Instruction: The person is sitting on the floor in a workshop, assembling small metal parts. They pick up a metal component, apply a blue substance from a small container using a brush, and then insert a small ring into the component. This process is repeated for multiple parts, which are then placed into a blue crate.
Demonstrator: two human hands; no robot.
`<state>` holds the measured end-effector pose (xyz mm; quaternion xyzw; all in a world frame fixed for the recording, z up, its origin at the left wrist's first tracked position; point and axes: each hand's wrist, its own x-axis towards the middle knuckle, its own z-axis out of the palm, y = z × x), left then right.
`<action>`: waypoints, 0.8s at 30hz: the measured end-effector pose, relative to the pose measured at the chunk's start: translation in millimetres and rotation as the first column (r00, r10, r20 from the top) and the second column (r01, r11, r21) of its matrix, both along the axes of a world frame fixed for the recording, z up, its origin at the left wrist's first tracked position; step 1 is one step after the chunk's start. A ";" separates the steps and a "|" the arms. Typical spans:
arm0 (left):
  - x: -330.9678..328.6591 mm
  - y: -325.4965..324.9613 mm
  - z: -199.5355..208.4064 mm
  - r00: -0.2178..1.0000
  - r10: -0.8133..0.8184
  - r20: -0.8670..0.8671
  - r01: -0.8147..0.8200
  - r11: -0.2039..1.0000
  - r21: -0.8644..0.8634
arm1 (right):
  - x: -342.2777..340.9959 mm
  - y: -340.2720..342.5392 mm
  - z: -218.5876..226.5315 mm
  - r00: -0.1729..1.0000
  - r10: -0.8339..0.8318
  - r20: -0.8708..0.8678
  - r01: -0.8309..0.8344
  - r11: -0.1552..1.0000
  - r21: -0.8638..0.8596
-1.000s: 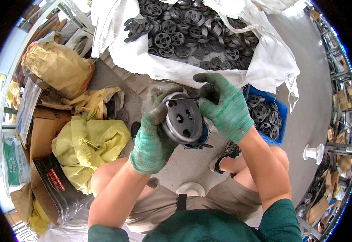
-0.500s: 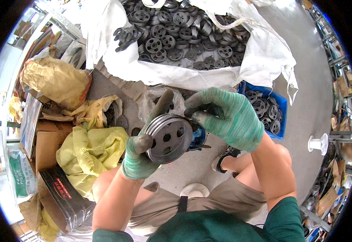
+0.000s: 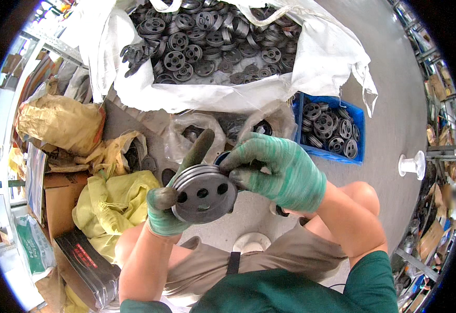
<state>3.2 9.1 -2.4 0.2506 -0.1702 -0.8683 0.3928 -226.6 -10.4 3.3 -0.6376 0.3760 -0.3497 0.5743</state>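
A dark grey grooved pulley wheel [image 3: 217, 204] with several holes in its face is held tilted over my lap. My left hand [image 3: 166, 209], in a green glove with dark coating, grips its left side, thumb at the front rim and a finger stretched out behind. My right hand [image 3: 284, 169], gloved alike, has its fingers curled together at the wheel's upper right rim. Whatever lies between those fingertips is hidden. Behind the wheel, a blue thing [image 3: 221, 157] shows only in part.
Ahead, a white bulk bag [image 3: 332, 62] holds many similar pulleys, with a dark glove [image 3: 135, 55] at its left. A blue crate [image 3: 332, 155] of pulleys stands at right. Clear plastic bags [image 3: 173, 141], a yellow sack [image 3: 108, 201] and a cardboard box [image 3: 61, 195] lie nearer; a white spool [image 3: 412, 165] stands far right.
Both hands and the pulley have shifted left in view, and the wheel's face has tilted upward. The blue thing is now mostly covered. The view has moved, showing more of the blue crate.
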 end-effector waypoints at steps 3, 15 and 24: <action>-3.3 4.1 -2.1 0.994 -0.053 -0.100 0.055 0.998 0.016 | -3.4 -1.6 -2.6 0.985 0.073 0.156 -0.116 0.949 0.294; -10.4 -0.6 -30.1 0.920 -0.182 0.347 0.276 0.931 -0.241 | -23.6 -7.7 -16.1 0.960 0.220 -0.175 -0.247 0.957 -0.154; -8.7 -5.1 -31.7 0.440 0.033 0.897 0.557 0.774 -0.302 | -131.4 -0.3 -88.9 0.312 0.002 -0.950 -0.050 0.999 -0.014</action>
